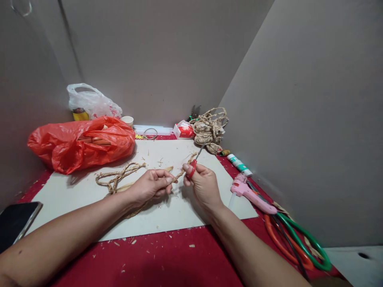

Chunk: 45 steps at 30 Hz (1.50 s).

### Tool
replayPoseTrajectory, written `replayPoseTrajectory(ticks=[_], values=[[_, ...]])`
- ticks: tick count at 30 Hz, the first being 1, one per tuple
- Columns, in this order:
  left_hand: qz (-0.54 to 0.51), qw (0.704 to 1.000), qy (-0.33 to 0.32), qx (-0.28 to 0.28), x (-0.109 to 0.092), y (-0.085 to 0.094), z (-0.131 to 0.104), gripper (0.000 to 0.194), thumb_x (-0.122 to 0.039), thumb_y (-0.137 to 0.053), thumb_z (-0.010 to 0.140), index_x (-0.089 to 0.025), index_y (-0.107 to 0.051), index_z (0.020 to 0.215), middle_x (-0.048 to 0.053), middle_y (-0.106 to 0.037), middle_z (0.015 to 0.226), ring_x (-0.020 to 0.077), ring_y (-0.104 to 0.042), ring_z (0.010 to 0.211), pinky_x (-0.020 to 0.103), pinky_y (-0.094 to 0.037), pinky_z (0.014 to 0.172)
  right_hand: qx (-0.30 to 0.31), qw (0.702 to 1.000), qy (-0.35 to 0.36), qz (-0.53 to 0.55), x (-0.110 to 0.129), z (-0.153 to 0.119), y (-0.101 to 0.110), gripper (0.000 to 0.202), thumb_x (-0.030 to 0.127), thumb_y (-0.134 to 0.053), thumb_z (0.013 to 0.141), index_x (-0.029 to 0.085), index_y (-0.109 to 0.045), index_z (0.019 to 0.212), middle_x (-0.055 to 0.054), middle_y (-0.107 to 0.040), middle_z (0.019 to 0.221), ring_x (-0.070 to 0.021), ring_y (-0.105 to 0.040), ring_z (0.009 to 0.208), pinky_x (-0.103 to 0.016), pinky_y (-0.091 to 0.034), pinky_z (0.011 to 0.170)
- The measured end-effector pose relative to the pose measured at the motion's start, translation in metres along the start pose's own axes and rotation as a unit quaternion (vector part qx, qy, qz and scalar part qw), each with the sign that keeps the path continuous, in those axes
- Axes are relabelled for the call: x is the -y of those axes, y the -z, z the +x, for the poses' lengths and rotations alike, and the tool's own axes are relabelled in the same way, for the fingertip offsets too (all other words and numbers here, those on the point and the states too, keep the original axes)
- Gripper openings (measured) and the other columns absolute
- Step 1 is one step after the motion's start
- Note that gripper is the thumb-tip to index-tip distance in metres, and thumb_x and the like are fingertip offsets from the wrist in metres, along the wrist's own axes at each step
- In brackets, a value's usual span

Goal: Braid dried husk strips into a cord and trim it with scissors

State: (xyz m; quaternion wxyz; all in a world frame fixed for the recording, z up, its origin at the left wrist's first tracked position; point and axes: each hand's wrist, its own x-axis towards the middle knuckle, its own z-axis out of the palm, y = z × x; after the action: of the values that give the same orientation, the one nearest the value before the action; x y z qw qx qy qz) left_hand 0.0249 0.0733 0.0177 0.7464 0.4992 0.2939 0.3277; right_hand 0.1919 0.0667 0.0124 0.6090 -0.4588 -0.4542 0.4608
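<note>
one coarse, twisted cord between fingers

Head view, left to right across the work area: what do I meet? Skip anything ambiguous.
Phone → red plastic bag → left hand → right hand → pink glue gun → green looped handle.

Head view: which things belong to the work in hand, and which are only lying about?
Belonging to the work:
cord, in the left hand
scissors, in the right hand
white board, under both hands

Apparently just lying about:
phone
cup
white bag
glue gun
</note>
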Motion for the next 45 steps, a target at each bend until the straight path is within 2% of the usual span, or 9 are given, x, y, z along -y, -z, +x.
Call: replayPoseTrajectory(ticks=[9,14,16,22,26,30,34,40,45], values=[[0.023,0.999,0.014,-0.048,-0.001,-0.002,-0.003,0.026,-0.036,-0.065,0.077,-0.014,-0.064,0.092,-0.006,-0.045,0.045,0.0019,-0.026,0.036,0.020,-0.012,0.040,0.040,0.997,-0.013,-0.068,0.001,0.003,0.002,0.036,0.049,-0.066,0.072,0.016,-0.056,0.062,0.004,-0.048,0.041,-0.0076,-0.036,0.040,-0.022,-0.026,0.044],[0.006,0.992,-0.032,-0.122,-0.001,0.004,0.002,0.025,-0.035,-0.066,0.075,-0.014,-0.063,0.088,-0.005,-0.048,0.047,0.0013,-0.025,0.035,0.019,-0.011,0.039,0.063,0.981,0.031,-0.180,0.002,0.002,0.004,0.041,0.050,-0.057,0.077,0.019,-0.044,0.055,0.005,-0.042,0.043,-0.0081,-0.035,0.042,-0.022,-0.028,0.044],[-0.009,0.985,-0.061,-0.159,-0.002,0.007,0.004,0.025,-0.034,-0.068,0.072,-0.014,-0.062,0.086,-0.005,-0.050,0.047,0.0012,-0.025,0.034,0.019,-0.011,0.038,0.100,0.947,0.083,-0.295,0.002,-0.001,0.005,0.039,0.046,-0.056,0.077,0.019,-0.043,0.053,0.005,-0.039,0.045,-0.0082,-0.034,0.045,-0.022,-0.028,0.046],[0.025,0.964,-0.108,-0.240,-0.003,0.012,0.006,0.030,-0.036,-0.068,0.070,-0.012,-0.063,0.087,-0.004,-0.052,0.047,0.0027,-0.027,0.034,0.019,-0.016,0.037,0.155,0.761,0.144,-0.613,0.005,-0.009,0.001,0.021,0.037,-0.054,0.073,0.020,-0.057,0.061,0.002,-0.053,0.050,-0.0101,-0.042,0.046,-0.024,-0.023,0.048],[0.066,0.958,-0.118,-0.252,0.000,0.013,0.007,0.026,-0.033,-0.064,0.073,-0.012,-0.065,0.088,-0.003,-0.054,0.048,0.0039,-0.032,0.037,0.018,-0.022,0.039,0.121,0.700,0.178,-0.681,0.004,-0.011,-0.001,0.026,0.042,-0.050,0.077,0.019,-0.061,0.070,-0.003,-0.063,0.058,-0.0148,-0.053,0.052,-0.026,-0.023,0.051],[0.090,0.956,-0.123,-0.249,0.003,0.014,0.008,0.025,-0.032,-0.063,0.073,-0.013,-0.066,0.088,-0.003,-0.055,0.049,0.0054,-0.038,0.040,0.018,-0.027,0.042,0.105,0.662,0.207,-0.712,0.002,-0.011,-0.001,0.030,0.043,-0.048,0.079,0.017,-0.062,0.074,-0.007,-0.067,0.063,-0.0179,-0.058,0.055,-0.028,-0.024,0.052],[0.127,0.948,-0.140,-0.255,0.006,0.016,0.008,0.025,-0.034,-0.063,0.073,-0.013,-0.066,0.087,-0.003,-0.056,0.049,0.0062,-0.040,0.042,0.018,-0.029,0.044,0.093,0.656,0.208,-0.720,0.000,-0.010,-0.002,0.032,0.046,-0.048,0.079,0.017,-0.063,0.073,-0.007,-0.068,0.063,-0.0185,-0.059,0.055,-0.028,-0.025,0.052],[0.136,0.949,-0.144,-0.244,0.009,0.018,0.009,0.024,-0.031,-0.061,0.074,-0.014,-0.067,0.090,-0.002,-0.057,0.051,0.0071,-0.044,0.044,0.019,-0.032,0.046,0.085,0.695,0.191,-0.688,-0.001,-0.008,-0.001,0.028,0.041,-0.049,0.079,0.020,-0.063,0.068,-0.003,-0.066,0.060,-0.0153,-0.057,0.052,-0.027,-0.022,0.051],[0.148,0.947,-0.142,-0.246,0.009,0.019,0.009,0.025,-0.033,-0.061,0.075,-0.014,-0.066,0.091,-0.003,-0.056,0.051,0.0063,-0.040,0.042,0.019,-0.029,0.045,0.089,0.689,0.198,-0.692,-0.003,-0.008,0.000,0.030,0.042,-0.047,0.079,0.019,-0.064,0.069,-0.004,-0.066,0.059,-0.0152,-0.055,0.051,-0.027,-0.020,0.050]])
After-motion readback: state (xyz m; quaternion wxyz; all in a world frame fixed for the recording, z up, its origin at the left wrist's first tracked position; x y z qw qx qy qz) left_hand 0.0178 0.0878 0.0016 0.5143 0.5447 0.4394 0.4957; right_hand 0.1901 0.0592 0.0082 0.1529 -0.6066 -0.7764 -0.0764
